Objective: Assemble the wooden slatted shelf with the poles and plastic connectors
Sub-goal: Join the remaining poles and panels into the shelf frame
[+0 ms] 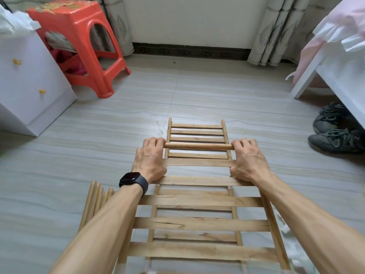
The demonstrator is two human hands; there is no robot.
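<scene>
The held slatted shelf (199,223), its near end cut off below, overlies a second slatted shelf (197,132) on the floor. The print on the red stool (79,36) is too blurred to read. Some loose poles (92,202) are partly hidden under the left forearm. The left hand (150,161) and right hand (248,161) curl round a pole (197,146) at the held shelf's far end.

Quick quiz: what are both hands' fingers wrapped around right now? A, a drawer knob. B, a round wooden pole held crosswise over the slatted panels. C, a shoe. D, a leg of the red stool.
B: the left hand and right hand each curl round one end of the round pole, crosswise above the slatted panel.
</scene>
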